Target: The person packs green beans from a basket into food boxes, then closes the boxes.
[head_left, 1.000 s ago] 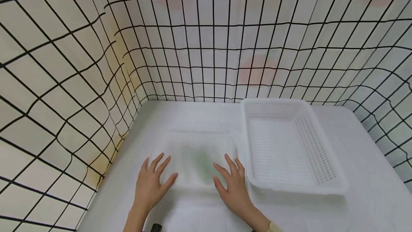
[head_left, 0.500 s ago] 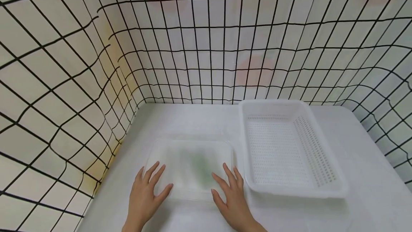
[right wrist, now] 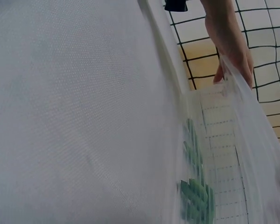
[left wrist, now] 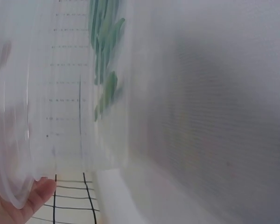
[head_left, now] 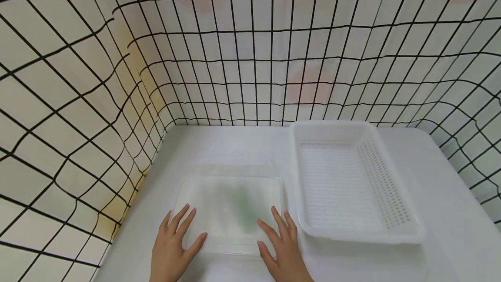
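A clear plastic container [head_left: 231, 206] with a translucent lid lies in front of me on the white surface. Several long green pod-like pieces [left wrist: 102, 51] show through its wall; the lid blurs them in the head view. My left hand [head_left: 172, 247] holds the container's near left corner, fingers spread over the lid. In the left wrist view a fingertip [left wrist: 45, 188] reaches below the rim. My right hand [head_left: 283, 245] holds the near right side in the same manner, its thumb on the lid. Each hand's little finger is hidden in the head view.
A white perforated basket [head_left: 340, 186] stands close to the container's right, with a narrow gap between them. Black wire mesh [head_left: 254, 60] fences the back and both sides of the white table [head_left: 219, 142], with pale sheeting behind it.
Both hands and the container have shifted toward me, slightly leftward. The basket has stayed almost where it was. Fingers keep the same spread on the lid.
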Tool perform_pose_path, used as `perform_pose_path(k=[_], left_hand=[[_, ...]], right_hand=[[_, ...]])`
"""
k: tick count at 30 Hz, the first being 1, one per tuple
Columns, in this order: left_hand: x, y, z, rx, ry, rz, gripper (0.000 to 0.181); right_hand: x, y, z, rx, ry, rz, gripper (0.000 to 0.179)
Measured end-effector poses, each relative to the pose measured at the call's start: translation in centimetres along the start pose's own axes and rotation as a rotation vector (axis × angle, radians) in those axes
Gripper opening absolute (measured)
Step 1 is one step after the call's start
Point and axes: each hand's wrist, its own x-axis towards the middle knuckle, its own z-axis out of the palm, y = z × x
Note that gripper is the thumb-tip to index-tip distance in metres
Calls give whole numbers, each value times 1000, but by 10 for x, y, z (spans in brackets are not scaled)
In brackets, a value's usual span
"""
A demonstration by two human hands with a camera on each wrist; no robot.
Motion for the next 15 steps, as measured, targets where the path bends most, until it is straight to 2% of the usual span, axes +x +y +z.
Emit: perform_pose_path(k=[9,15], left_hand=[[-1,-2,-1,-31,44,13,61],[3,-2,1,-18,42,-23,60]], right_hand=[[-1,-5,-3,51,3,-8,38],[4,-2,-8,73,-93,58,43]])
